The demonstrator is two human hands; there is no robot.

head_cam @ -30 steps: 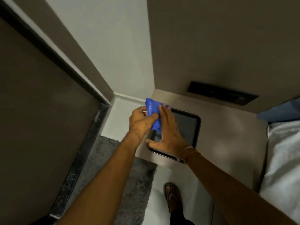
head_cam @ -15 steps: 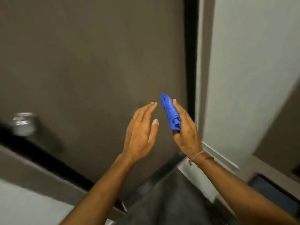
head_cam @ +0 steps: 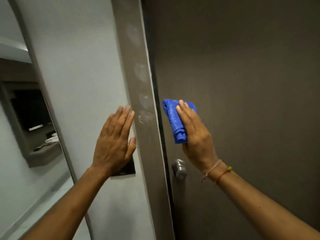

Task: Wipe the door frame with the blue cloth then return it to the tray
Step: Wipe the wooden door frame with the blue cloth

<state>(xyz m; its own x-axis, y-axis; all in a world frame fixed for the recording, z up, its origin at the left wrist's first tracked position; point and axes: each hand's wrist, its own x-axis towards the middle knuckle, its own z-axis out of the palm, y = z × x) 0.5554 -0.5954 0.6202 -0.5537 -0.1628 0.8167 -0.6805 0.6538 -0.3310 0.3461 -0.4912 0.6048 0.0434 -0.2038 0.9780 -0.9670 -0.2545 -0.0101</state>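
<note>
The brown door frame runs upright through the middle of the view, with pale smudges down its face. My right hand holds the folded blue cloth against the dark door, just right of the frame's edge. My left hand is flat with fingers together and slightly spread, on the white wall at the frame's left side; its thumb touches the frame. The tray is out of view.
The dark brown door fills the right side, with a round metal knob below my right hand. A black wall plate sits under my left hand. A mirror at the left reflects a shelf.
The view swung from the tray up to the door and frame. The cloth passed fully into my right hand, which rose to the door. My left hand let go and moved onto the wall.
</note>
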